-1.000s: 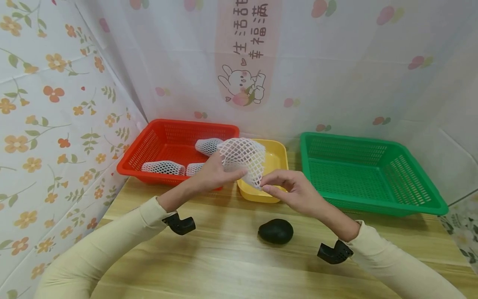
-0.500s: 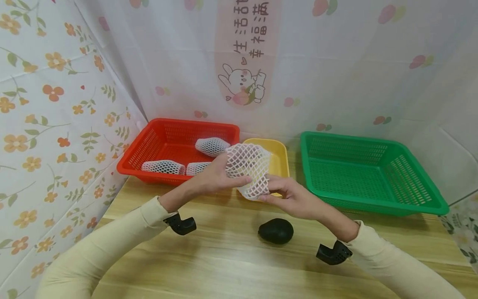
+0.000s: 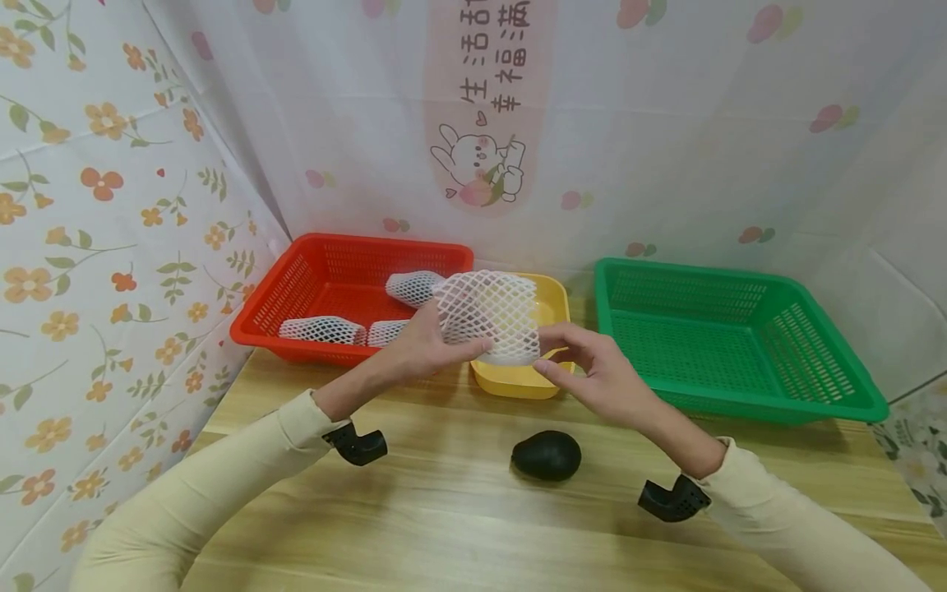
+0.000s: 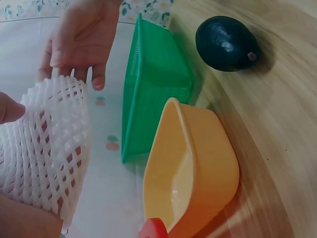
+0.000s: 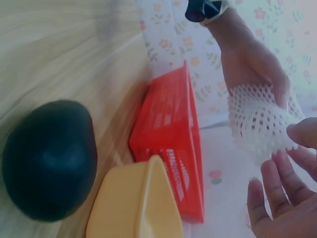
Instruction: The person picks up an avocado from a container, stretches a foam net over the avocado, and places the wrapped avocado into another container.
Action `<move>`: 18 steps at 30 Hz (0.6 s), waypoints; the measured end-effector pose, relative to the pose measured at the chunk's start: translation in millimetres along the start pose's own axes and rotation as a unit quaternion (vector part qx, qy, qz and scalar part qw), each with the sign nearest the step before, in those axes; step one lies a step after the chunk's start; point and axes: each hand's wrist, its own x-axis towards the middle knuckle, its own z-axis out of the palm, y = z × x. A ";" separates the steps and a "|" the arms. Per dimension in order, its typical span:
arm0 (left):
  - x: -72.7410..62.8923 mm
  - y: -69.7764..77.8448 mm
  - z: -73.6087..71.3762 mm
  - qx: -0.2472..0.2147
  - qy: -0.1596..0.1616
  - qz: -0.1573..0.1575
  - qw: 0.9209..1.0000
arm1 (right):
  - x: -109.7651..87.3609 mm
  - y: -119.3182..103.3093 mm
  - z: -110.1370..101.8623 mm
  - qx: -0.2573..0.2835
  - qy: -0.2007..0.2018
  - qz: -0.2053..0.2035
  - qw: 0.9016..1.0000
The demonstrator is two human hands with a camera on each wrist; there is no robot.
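Note:
A white foam net sleeve (image 3: 497, 316) is held up over the yellow tray in the head view. My left hand (image 3: 431, 345) grips its left end, thumb across the mesh and the other fingers mostly hidden by it. At the sleeve's right edge, my right hand (image 3: 595, 374) pinches the rim between thumb and fingertips. The right wrist view shows that rim between the right thumb (image 5: 303, 133) and fingers. Below the hands, a dark green avocado (image 3: 547, 455) lies on the wooden table (image 3: 444, 526), touched by neither hand.
Behind the hands stands the yellow tray (image 3: 518, 385). The red basket (image 3: 296, 349), at left, has several net-wrapped items (image 3: 323, 330) in it. A green basket (image 3: 747, 401) stands at right. Patterned cloths (image 3: 666, 164) hang behind and at the left.
The sleeve dipped toward the table, then rose and now lies spread wider and flatter between the hands. The right hand has shifted along its rim, slightly rightward. The avocado has not moved.

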 end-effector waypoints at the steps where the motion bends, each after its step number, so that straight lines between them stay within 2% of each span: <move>1: 0.0 -0.1 -0.1 -0.003 0.003 -0.002 1.000 | -1.1 1.1 -1.3 -0.006 0.005 0.004 1.000; 4: 0.0 -0.7 -0.3 -0.004 0.010 -0.008 1.000 | -5.1 4.5 -5.4 -0.034 -0.009 0.017 0.999; 9: -0.1 -1.3 -0.8 0.002 0.016 -0.016 1.000 | -11.6 6.4 -10.8 -0.096 -0.091 0.023 0.991; 13: -0.2 -1.0 -1.0 -0.002 0.025 -0.019 1.000 | -16.3 5.2 -13.2 -0.152 -0.164 0.046 0.974; 18: 0.0 -0.5 -0.8 -0.016 0.035 -0.027 0.999 | -22.4 3.0 -14.9 -0.188 -0.248 0.083 0.947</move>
